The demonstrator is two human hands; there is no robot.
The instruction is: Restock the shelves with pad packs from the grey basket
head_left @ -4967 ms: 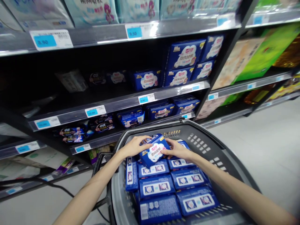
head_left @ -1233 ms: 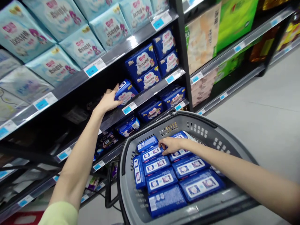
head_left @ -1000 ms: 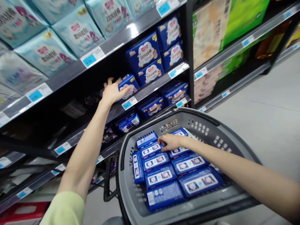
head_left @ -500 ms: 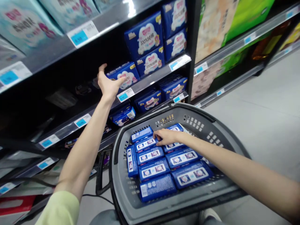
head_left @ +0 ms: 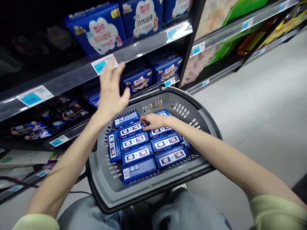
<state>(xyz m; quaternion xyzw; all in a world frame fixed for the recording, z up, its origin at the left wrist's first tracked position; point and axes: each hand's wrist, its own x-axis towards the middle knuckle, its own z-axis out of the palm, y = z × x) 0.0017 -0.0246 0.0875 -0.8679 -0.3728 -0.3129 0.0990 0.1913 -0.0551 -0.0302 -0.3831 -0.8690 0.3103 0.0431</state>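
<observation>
My left hand (head_left: 111, 91) is in the air in front of the shelf edge, fingers spread, holding nothing. Behind its fingertips is a price label (head_left: 99, 66), and just above sits a blue pack of sanitary pads (head_left: 104, 35). A grey shopping basket (head_left: 105, 188) with a black rim stands before my knees. Inside it, several blue packs of sanitary pads (head_left: 136, 154) lie in two rows, white label strips upward. My right hand (head_left: 155, 122) reaches into the far part of the basket, its fingers curled onto a pack of sanitary pads (head_left: 130, 129).
More blue packs (head_left: 144, 17) fill the right part of the shelf, with others (head_left: 166, 68) on the shelf below. Dark packs (head_left: 72, 111) lie at the lower left. Green and beige packages (head_left: 211, 19) are stacked in the neighbouring bay. Pale floor (head_left: 259, 105) spreads to the right.
My left hand has come off the blue pack on the shelf and moved down towards me, empty. My right hand keeps its place among the packs. The view has tilted downward.
</observation>
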